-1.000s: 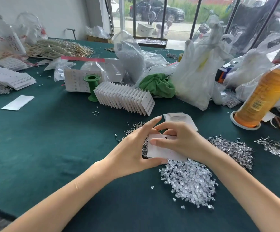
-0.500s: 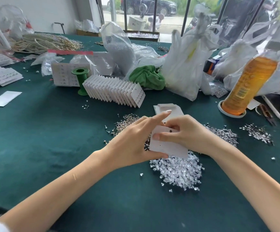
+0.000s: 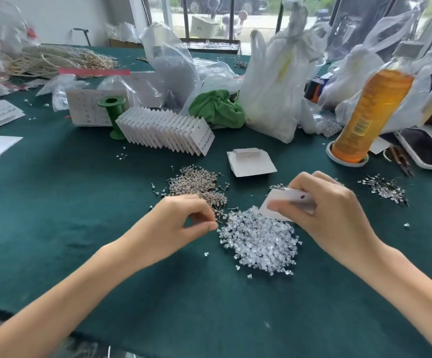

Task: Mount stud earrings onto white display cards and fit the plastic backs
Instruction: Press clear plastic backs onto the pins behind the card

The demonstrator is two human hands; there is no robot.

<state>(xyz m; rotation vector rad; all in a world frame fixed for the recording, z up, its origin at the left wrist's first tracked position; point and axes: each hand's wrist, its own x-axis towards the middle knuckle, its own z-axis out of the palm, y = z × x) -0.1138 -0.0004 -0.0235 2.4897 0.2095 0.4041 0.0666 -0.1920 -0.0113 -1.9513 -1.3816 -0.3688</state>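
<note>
— While your right hand (image 3: 336, 215) keeps its grip curled round the white display card (image 3: 287, 200), which step are you on?

— Fetching the next stud, I judge. Your left hand (image 3: 181, 223) has a narrow grip, thumb and forefinger nipped together at the near edge of the pile of stud earrings (image 3: 196, 184); whether a stud is actually caught between them I cannot tell.

— And next?

— You would need to bring that pinch across to the card, find a hole, push the post through, then take a back from the heap of clear plastic backs (image 3: 258, 239) lying between your two grips, just below the card.

— What holds what around you?

— Beyond your left grip, finished cards (image 3: 168, 130) stand fanned on the worktop (image 3: 54, 202). Past your right grip a bottle (image 3: 372, 107) of orange liquid sits in a shallow dish, and tied plastic bags (image 3: 274, 81) hide their contents.
</note>
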